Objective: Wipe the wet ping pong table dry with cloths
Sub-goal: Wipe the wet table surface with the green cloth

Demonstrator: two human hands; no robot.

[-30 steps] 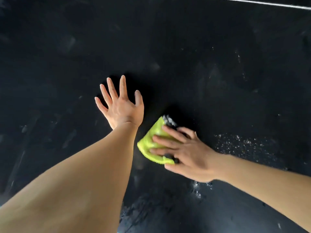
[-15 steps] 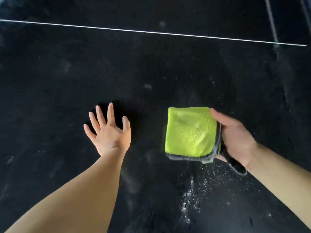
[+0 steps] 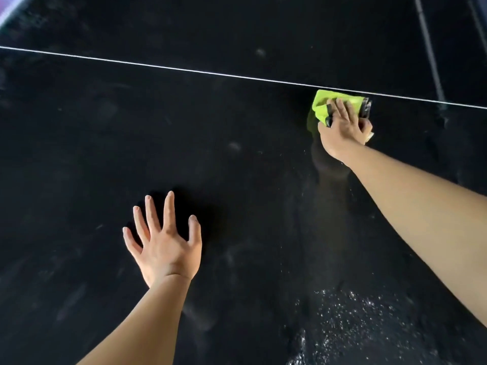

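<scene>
Far out across the black worktop [image 3: 237,159], right against the thin white line [image 3: 184,70] that crosses it, the person's right hand [image 3: 342,127] presses a lime-green cloth [image 3: 322,101] flat onto the surface. Its grip is a flat-palmed press more than a pinch: the fingers lie spread over the cloth's top, with the dark grey edging of the cloth showing between them and at its right end. The right arm is stretched long to get there.

Nearer the body, the left hand [image 3: 164,246] lies palm down on the bare worktop, fingers fanned wide and holding nothing, well apart from the cloth.

Between the right forearm and the near edge of the view, a patch of water droplets [image 3: 350,320] glitters on the dark surface, and faint dull smears mark the worktop elsewhere. Beyond the white line the surface carries on, equally dark.
</scene>
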